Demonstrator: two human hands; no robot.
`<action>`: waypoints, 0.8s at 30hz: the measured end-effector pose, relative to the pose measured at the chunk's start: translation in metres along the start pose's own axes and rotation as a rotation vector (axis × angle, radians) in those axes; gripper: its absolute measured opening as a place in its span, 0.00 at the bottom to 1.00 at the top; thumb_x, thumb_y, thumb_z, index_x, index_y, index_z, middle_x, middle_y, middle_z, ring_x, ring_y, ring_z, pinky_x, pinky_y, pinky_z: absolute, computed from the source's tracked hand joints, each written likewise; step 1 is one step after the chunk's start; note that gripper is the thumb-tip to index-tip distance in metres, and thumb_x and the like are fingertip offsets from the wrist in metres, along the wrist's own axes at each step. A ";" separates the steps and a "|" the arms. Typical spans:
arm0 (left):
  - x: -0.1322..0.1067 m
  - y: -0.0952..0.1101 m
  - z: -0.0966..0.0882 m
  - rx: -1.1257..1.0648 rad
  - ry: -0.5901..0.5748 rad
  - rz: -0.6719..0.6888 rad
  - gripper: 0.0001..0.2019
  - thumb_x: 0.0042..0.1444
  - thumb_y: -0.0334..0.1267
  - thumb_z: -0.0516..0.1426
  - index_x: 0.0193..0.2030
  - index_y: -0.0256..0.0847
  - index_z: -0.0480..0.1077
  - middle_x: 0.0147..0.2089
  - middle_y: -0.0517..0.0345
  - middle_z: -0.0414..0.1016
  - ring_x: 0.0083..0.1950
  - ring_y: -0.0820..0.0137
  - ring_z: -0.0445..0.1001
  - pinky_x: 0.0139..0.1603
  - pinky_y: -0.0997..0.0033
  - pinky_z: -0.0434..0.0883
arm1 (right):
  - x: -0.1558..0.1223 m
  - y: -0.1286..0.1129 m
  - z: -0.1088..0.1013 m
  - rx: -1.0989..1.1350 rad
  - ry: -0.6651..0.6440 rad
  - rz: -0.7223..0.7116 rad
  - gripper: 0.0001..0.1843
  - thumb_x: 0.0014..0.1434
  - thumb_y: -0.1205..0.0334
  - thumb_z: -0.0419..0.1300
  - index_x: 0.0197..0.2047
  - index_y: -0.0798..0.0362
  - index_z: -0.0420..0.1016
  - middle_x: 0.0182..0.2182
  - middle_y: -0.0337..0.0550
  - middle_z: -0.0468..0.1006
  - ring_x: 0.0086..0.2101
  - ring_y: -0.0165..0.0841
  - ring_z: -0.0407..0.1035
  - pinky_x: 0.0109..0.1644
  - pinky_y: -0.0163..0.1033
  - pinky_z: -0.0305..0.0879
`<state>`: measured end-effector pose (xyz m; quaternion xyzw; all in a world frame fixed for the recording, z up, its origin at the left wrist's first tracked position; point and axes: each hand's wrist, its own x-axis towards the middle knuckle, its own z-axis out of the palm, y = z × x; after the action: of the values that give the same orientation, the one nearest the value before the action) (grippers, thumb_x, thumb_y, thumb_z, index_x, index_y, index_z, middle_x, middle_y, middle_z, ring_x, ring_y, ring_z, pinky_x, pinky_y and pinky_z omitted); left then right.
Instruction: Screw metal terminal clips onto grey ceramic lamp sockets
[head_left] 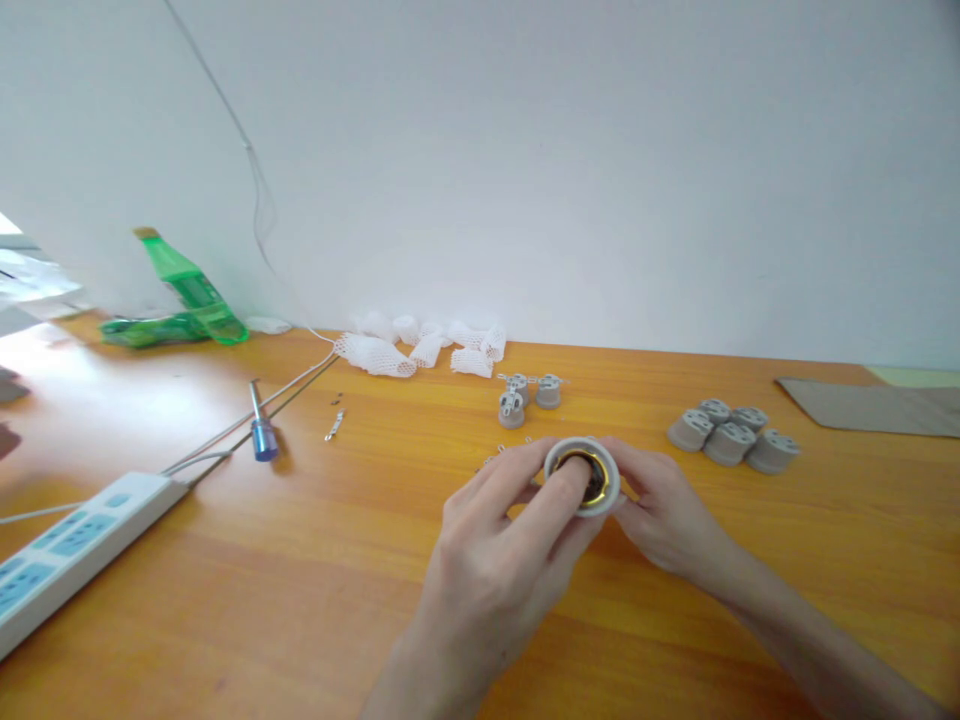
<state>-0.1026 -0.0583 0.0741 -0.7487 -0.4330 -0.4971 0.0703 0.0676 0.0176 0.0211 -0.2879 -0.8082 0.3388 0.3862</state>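
Well — round socket (606,482) between left grip (491,550) and right grip (667,510) — left finger (559,493) inside.

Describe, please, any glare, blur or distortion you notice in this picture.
In the head view, glare whitens the left end of the orange-brown wooden table; the head view also shows the leaning green plastic bottle and five grey cylindrical pieces softly blurred; in that head view the white rectangular power strip seems stretched, perhaps by the lens; the head view's gold-coloured ring glints.
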 end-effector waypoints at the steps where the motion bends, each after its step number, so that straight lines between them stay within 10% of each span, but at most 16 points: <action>1: 0.000 0.000 0.000 -0.003 0.007 0.003 0.09 0.56 0.28 0.65 0.43 0.41 0.76 0.41 0.54 0.82 0.39 0.70 0.81 0.42 0.75 0.80 | 0.000 0.001 0.000 -0.002 0.002 -0.004 0.08 0.67 0.66 0.57 0.46 0.50 0.76 0.45 0.44 0.84 0.44 0.36 0.78 0.50 0.40 0.73; 6: 0.001 -0.005 0.001 -0.172 0.115 -0.151 0.09 0.53 0.28 0.68 0.42 0.40 0.78 0.39 0.55 0.82 0.37 0.71 0.81 0.41 0.75 0.80 | -0.002 0.001 0.000 -0.019 0.029 -0.051 0.11 0.69 0.65 0.57 0.51 0.49 0.77 0.46 0.44 0.83 0.45 0.36 0.78 0.51 0.41 0.72; 14: -0.002 -0.022 0.013 -0.990 0.301 -1.010 0.11 0.53 0.41 0.69 0.40 0.36 0.80 0.38 0.54 0.83 0.36 0.75 0.81 0.39 0.81 0.78 | 0.005 -0.030 -0.013 -0.274 0.064 -0.067 0.19 0.72 0.63 0.52 0.62 0.48 0.74 0.34 0.43 0.77 0.32 0.33 0.71 0.35 0.38 0.69; 24: -0.004 -0.023 0.028 -1.293 0.401 -1.295 0.09 0.54 0.36 0.69 0.38 0.33 0.79 0.39 0.54 0.82 0.37 0.75 0.82 0.37 0.85 0.78 | 0.008 -0.046 -0.013 -0.252 0.290 -0.071 0.07 0.63 0.70 0.62 0.43 0.49 0.77 0.40 0.42 0.82 0.40 0.35 0.78 0.47 0.41 0.75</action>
<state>-0.1003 -0.0312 0.0499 -0.1559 -0.3849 -0.7037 -0.5765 0.0648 -0.0003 0.0666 -0.3512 -0.7896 0.1763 0.4713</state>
